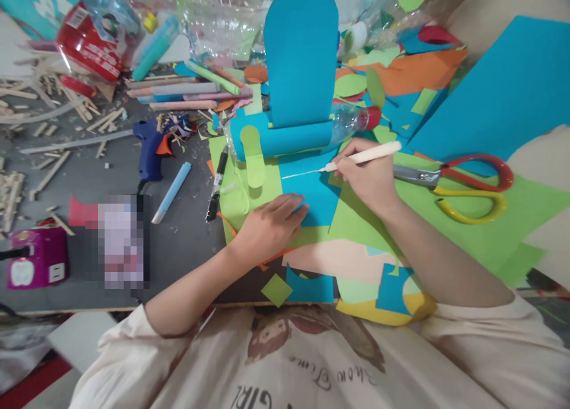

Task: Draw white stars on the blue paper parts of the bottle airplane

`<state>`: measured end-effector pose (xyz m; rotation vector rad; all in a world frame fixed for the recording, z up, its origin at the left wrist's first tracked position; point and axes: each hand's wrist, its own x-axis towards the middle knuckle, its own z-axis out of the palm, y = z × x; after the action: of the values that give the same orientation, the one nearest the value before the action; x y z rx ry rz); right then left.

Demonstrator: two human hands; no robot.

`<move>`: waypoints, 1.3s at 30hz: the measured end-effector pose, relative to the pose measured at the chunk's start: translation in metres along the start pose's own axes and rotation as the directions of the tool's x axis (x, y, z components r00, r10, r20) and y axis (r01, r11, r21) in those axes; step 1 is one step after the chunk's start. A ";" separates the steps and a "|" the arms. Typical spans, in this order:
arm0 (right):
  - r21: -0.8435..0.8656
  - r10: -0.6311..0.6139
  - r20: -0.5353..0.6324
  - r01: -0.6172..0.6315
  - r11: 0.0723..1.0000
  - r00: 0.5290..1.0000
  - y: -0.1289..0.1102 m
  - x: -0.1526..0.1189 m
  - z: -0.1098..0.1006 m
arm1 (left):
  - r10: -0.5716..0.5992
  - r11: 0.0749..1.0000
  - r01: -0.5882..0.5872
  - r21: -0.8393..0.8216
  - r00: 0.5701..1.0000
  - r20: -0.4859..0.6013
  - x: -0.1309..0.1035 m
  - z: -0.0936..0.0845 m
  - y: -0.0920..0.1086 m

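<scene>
So, hands on marker, blue paper

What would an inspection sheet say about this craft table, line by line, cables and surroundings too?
Surface: dark table, largely covered at the right.
Job's things: blue sheet bearing a white line; paper-wrapped bottle beyond it, red-capped.
Clutter: wood sticks, paper scraps, pens; scissors lying open or shut, can't tell.
Hands: right grips white marker; left lies flat.
Cables: dark ones at glue gun and purple box.
Surroundings: clear bottles at far side; other people, nothing seen.
</scene>
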<state>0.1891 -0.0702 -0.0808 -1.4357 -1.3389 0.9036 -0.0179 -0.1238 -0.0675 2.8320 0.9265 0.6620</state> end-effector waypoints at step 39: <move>0.103 0.082 0.097 -0.092 0.990 0.992 -0.006 -0.022 -0.014 | -0.109 0.960 0.126 -0.251 0.991 0.080 -0.007 0.002 -0.018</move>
<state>0.1976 -0.0944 -0.0734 -1.3921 -1.2828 1.0948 -0.0323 -0.1132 -0.0761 2.5356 0.9177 0.6214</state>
